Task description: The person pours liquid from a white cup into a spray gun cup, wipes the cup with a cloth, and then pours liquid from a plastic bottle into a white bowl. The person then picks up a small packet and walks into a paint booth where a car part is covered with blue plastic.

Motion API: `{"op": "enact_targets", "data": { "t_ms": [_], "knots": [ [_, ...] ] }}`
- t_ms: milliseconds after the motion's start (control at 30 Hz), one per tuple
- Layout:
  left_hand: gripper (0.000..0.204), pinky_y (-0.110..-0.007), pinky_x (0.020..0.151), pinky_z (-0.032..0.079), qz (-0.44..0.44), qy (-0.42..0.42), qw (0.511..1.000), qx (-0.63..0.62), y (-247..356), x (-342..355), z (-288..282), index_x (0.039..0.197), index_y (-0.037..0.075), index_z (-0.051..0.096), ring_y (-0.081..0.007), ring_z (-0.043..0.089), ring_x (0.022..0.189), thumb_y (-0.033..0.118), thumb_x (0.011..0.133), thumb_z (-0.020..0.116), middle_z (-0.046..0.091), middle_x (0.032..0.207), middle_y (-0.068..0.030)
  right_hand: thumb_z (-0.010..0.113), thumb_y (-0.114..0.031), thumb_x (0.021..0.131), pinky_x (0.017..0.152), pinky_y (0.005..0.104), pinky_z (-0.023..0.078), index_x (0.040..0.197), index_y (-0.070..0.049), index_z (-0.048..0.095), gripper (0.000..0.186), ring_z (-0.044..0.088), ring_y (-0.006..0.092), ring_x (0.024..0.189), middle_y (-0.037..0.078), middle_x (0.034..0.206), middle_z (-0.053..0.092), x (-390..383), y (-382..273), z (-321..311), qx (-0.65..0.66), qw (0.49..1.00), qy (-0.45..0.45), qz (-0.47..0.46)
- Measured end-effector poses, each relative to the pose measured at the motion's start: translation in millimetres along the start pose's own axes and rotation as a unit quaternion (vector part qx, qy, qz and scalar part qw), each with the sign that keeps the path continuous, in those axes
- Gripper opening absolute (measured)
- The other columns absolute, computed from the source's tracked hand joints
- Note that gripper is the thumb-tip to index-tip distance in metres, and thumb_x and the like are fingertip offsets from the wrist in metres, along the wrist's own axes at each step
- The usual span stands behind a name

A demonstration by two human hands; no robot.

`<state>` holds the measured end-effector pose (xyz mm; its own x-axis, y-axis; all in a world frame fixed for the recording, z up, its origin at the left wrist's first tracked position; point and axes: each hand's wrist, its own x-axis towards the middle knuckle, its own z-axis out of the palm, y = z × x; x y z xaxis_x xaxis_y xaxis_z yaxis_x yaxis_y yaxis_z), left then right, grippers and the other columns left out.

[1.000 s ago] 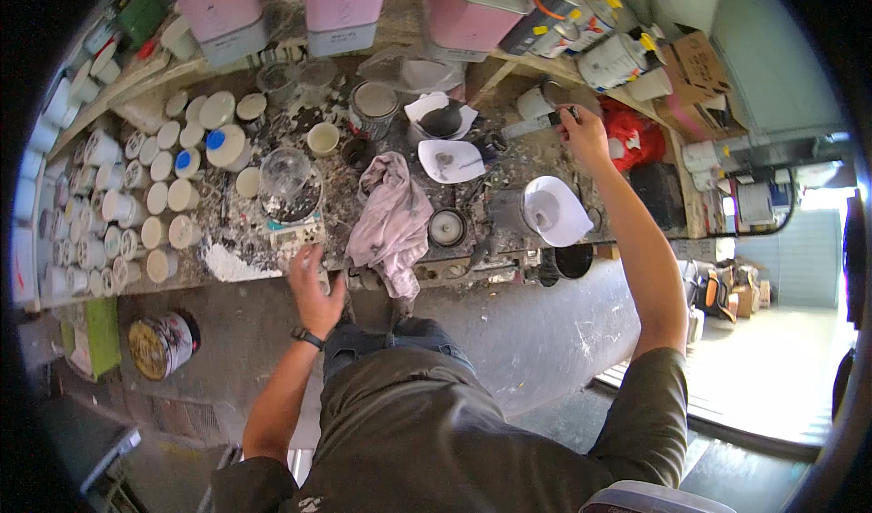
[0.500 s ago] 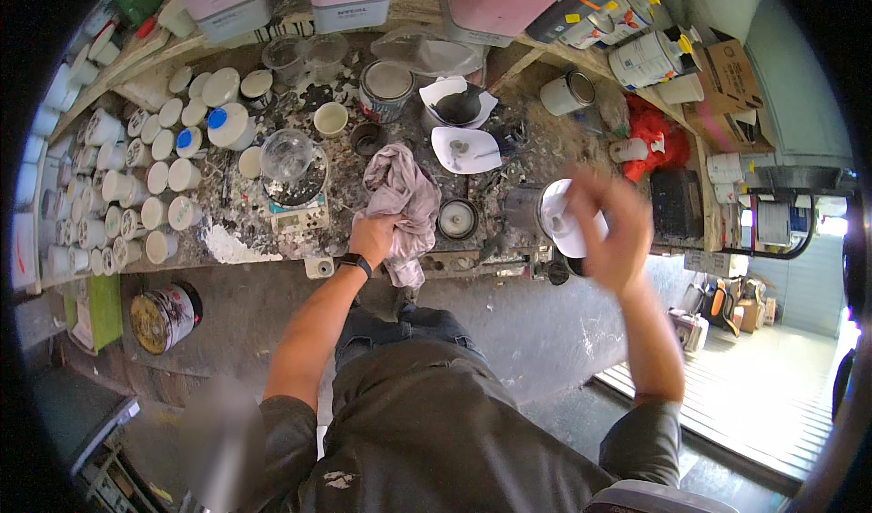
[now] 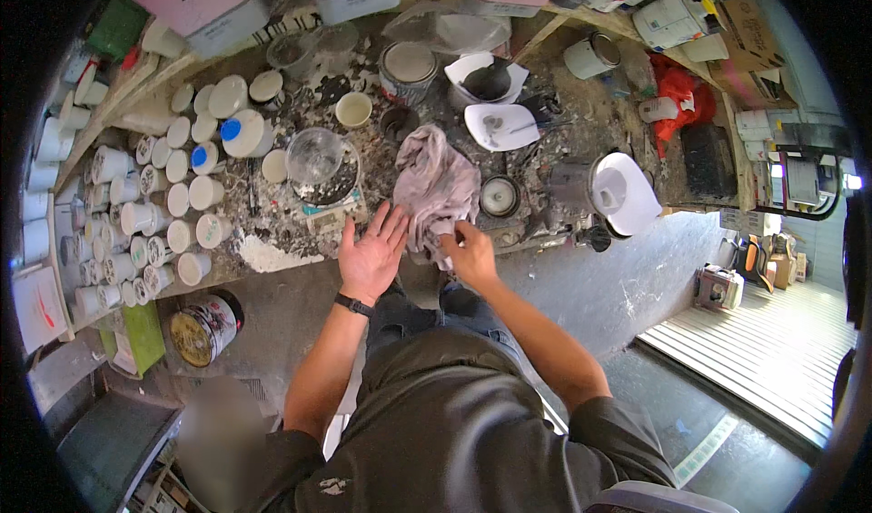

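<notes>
Grasping 1 pinkish rag (image 3: pixel 438 184) with fingers of the right hand (image 3: pixel 471 257), left hand (image 3: pixel 369 263) beside, fingers spread.

Wide fisheye view from the left of two cameras side by side on a person's head, upright and unmirrored, looking down. The wearer's dark shirt (image 3: pixel 445 431) is nearest, filling the lower middle; the left hand (image 3: pixel 371 257) and right hand (image 3: pixel 474 257) lie farther out, near the centre. Beyond them the worktop (image 3: pixel 568 118) spans the picture, seen from above. Pink containers (image 3: pixel 195 4) are cut by the upper edge; a bright ribbed floor (image 3: pixel 745 350) appears at right. Straight edges bow toward a black, rounded rim.
</notes>
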<state>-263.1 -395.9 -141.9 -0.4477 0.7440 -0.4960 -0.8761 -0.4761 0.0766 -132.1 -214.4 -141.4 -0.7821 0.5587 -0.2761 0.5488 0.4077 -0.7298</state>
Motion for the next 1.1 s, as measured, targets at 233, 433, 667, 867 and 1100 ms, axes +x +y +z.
{"op": "enact_targets", "data": {
  "t_ms": [233,433,667,867,1100],
  "knots": [
    [0.082,-0.040,0.121,0.030,-0.091,-0.035,0.995,-0.029,-23,2,23,0.154,0.003,0.040,-0.0283,0.043,0.144,0.068,0.103,0.034,0.048,0.154,-0.0117,0.066,-0.021,0.094,0.102,0.0575,0.039,0.097,-0.005,0.069,0.016,0.046,0.0451,0.122,0.025,0.128,0.051,12,-36,53,0.000,0.962,0.107,-0.252],
    [0.086,-0.040,0.121,0.030,-0.075,-0.074,0.994,-0.009,5,-7,11,0.152,-0.001,0.042,-0.0277,0.047,0.140,0.069,0.102,0.035,0.051,0.153,-0.0139,0.057,-0.027,0.103,0.091,0.0522,0.044,0.093,0.000,0.063,0.030,0.052,0.0469,0.107,0.029,0.110,0.055,89,-23,53,0.014,0.986,0.057,-0.157],
    [0.081,-0.042,0.123,0.027,-0.057,0.010,0.996,-0.073,-2,3,32,0.154,-0.001,0.040,-0.0263,0.043,0.143,0.062,0.103,0.041,0.048,0.155,-0.0129,0.059,-0.024,0.102,0.100,0.0481,0.042,0.108,0.000,0.060,0.025,0.049,0.0448,0.112,0.028,0.117,0.051,45,-63,50,-0.037,0.972,0.080,-0.216],
    [0.062,-0.039,0.119,0.035,-0.093,-0.034,0.984,0.151,-13,-6,9,0.153,0.000,0.042,-0.0302,0.051,0.136,0.042,0.107,0.047,0.053,0.149,-0.0141,0.060,-0.028,0.103,0.093,0.0421,0.047,0.109,0.001,0.063,0.030,0.060,0.0380,0.101,0.022,0.101,0.066,87,-46,40,0.134,0.987,0.042,0.075],
    [0.012,-0.056,0.072,0.048,0.271,0.021,0.585,0.764,-39,56,-16,0.095,-0.006,0.064,-0.0509,0.062,0.085,0.003,0.087,0.062,0.066,0.091,-0.0302,0.060,-0.035,0.103,0.088,0.0404,0.050,0.121,0.000,0.064,0.040,0.065,0.0295,0.098,0.020,0.107,0.068,53,-39,53,0.127,0.988,0.046,0.080]
  ]
}}
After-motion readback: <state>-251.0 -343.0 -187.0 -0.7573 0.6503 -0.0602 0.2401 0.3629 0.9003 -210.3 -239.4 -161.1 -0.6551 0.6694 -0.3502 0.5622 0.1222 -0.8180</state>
